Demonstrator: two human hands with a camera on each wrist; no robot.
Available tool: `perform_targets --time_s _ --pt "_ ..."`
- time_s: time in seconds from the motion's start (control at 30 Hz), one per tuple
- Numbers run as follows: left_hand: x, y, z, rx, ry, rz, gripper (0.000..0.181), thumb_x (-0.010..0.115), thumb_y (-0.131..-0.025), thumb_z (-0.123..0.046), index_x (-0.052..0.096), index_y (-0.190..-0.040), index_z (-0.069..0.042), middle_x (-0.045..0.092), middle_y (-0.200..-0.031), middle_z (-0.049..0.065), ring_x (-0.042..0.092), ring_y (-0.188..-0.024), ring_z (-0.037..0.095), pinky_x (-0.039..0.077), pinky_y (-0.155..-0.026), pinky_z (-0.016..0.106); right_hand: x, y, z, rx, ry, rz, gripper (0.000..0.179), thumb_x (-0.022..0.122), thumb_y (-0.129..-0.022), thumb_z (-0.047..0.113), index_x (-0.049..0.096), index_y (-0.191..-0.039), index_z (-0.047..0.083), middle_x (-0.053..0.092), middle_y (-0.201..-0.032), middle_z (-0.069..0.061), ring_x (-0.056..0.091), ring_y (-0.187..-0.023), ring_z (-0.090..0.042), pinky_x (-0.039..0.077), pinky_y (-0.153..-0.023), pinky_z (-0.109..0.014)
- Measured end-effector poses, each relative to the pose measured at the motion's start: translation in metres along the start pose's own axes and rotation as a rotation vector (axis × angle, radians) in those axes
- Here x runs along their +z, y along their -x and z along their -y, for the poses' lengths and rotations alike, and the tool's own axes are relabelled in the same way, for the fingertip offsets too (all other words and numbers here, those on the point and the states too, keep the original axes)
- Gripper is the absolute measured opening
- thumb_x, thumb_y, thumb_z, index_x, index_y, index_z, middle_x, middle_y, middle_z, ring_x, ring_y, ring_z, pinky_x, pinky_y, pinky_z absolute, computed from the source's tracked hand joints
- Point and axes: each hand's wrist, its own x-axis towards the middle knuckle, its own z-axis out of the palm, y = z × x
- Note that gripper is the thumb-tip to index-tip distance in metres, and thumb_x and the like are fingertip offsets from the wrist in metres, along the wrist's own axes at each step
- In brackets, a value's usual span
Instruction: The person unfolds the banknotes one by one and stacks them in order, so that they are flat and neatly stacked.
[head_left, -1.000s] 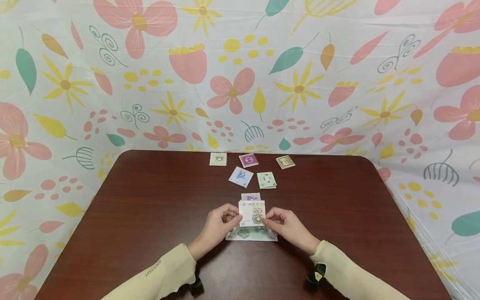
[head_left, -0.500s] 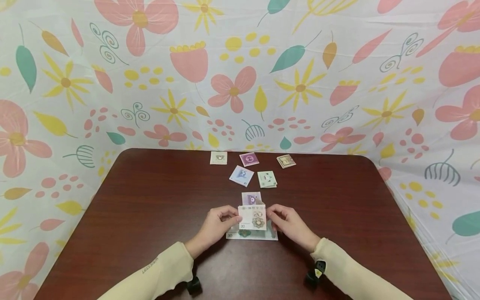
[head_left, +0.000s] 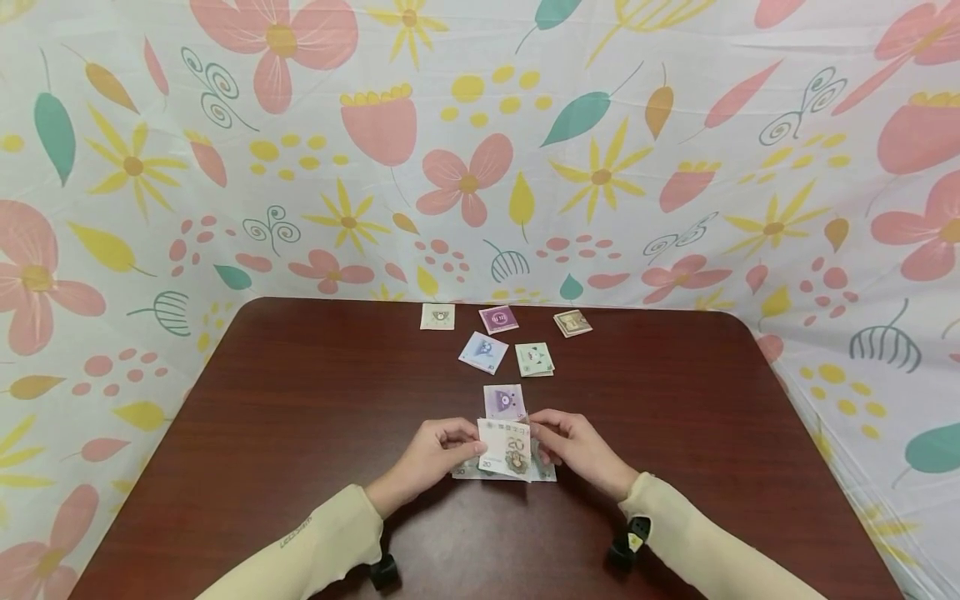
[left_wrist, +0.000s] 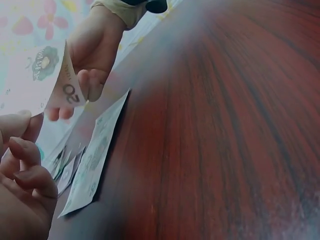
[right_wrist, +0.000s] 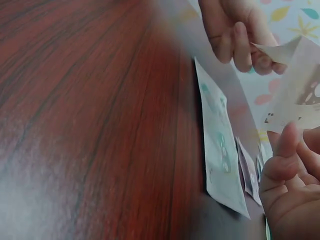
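A folded play banknote (head_left: 501, 450) marked 20 is held up over the table, its halves parted. My left hand (head_left: 429, 457) pinches its left edge between thumb and fingers. My right hand (head_left: 583, 448) pinches the other layer near the upper right corner. In the left wrist view the banknote's back flap (left_wrist: 70, 90) stands away from the front half. Beneath it lies a flat green banknote (head_left: 544, 472), partly covered in the head view. A purple banknote (head_left: 502, 398) lies just beyond the held one.
Farther back on the dark wooden table (head_left: 300, 392) are several folded notes: a blue one (head_left: 483, 352), a green one (head_left: 534, 359), a magenta one (head_left: 498, 319), a pale one (head_left: 437, 317) and a brown one (head_left: 573, 323). A flowered cloth (head_left: 465, 108) hangs behind.
The front half of the 20 banknote has swung down and tilted, opening from the layer behind. My right fingers let go of its front right edge and took the rear layer. More of the purple note shows.
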Motion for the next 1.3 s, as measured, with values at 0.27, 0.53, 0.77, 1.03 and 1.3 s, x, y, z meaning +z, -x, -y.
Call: perform_targets --time_s 0.27,0.53,0.77,1.03,1.3 --pt "-0.011 0.004 0.006 -0.016 -0.047 -0.102 0.011 0.074 -0.094 -0.003 0.071 -0.095 0.008 0.071 -0.082 0.021 0.052 -0.060 0.003 0.040 -0.055 0.018 -0.009 0.005 -0.006 -0.012 -0.004 -0.112 0.016 0.065 -0.103 0.012 0.068 -0.109 -0.002 0.055 -0.066 -0.003 0.050 -0.058 -0.012 0.043 -0.052 -0.029" --pt "-0.015 0.006 0.005 -0.088 -0.092 -0.215 0.009 0.076 -0.092 -0.003 0.073 -0.096 0.005 0.075 -0.088 0.016 0.061 -0.072 0.004 0.049 -0.068 0.019 -0.014 0.008 -0.008 0.041 0.019 -0.255 0.014 0.067 -0.101 0.009 0.069 -0.107 -0.004 0.058 -0.071 -0.002 0.053 -0.058 -0.012 0.041 -0.051 -0.024" --pt "-0.012 0.005 0.006 -0.120 -0.133 -0.311 0.005 0.077 -0.091 -0.003 0.073 -0.092 0.000 0.069 -0.079 0.006 0.053 -0.063 0.007 0.044 -0.060 0.020 -0.011 0.006 -0.009 0.017 0.089 -0.274 0.010 0.068 -0.100 0.004 0.069 -0.105 -0.004 0.060 -0.073 -0.007 0.051 -0.059 -0.013 0.040 -0.051 -0.023" --pt "-0.017 0.006 0.006 -0.079 -0.328 -0.257 0.015 0.078 -0.093 -0.010 0.067 -0.102 -0.010 0.070 -0.078 -0.004 0.052 -0.062 0.006 0.043 -0.060 0.021 -0.010 0.009 -0.009 0.017 0.119 -0.253 0.026 0.069 -0.098 0.003 0.055 -0.119 0.000 0.067 -0.079 -0.006 0.058 -0.061 -0.018 0.046 -0.056 -0.025" --pt "-0.021 0.016 0.001 -0.004 -0.560 -0.091 0.011 0.077 -0.092 -0.009 0.070 -0.096 -0.017 0.069 -0.078 -0.010 0.052 -0.061 0.002 0.046 -0.060 0.023 -0.011 0.019 -0.011 -0.107 0.383 -0.105 0.009 0.073 -0.096 0.007 0.069 -0.096 0.015 0.066 -0.077 0.008 0.060 -0.065 -0.005 0.051 -0.063 -0.024"
